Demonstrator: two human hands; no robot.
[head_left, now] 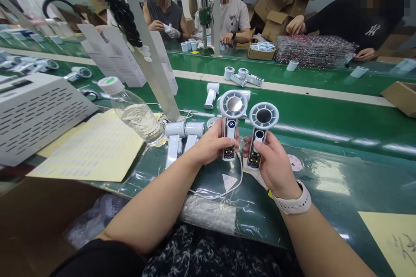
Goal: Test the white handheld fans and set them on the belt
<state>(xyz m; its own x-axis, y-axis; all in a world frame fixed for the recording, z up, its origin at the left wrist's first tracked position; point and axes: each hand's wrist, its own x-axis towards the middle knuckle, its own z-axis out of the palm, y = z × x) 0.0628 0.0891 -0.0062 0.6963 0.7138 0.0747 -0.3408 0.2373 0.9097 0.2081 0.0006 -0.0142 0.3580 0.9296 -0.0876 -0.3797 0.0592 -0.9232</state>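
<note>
My left hand (214, 143) is wrapped round a white handheld fan (233, 106), its thumb on the handle front. A small display on that handle is lit and seems to read 52. Beside it, my right hand (276, 162) grips a second handheld fan (264, 115), thumb on the front, with its round display dark. Both fans are upright, grilles towards me, with bare circuit boards showing low on the handles. A white cable (241, 177) runs up to the left fan's handle. Left of my left hand, more fans (175, 138) lie on the green table.
A clear bottle (136, 112) stands tilted by a metal post (159, 69). Left are a yellow label sheet (113, 156) and a vented metal box (42, 112). Further fans (238, 78) lie on the green conveyor (312, 121). Several co-workers (238, 13) sit across it. Bubble wrap (211, 214) lies before me.
</note>
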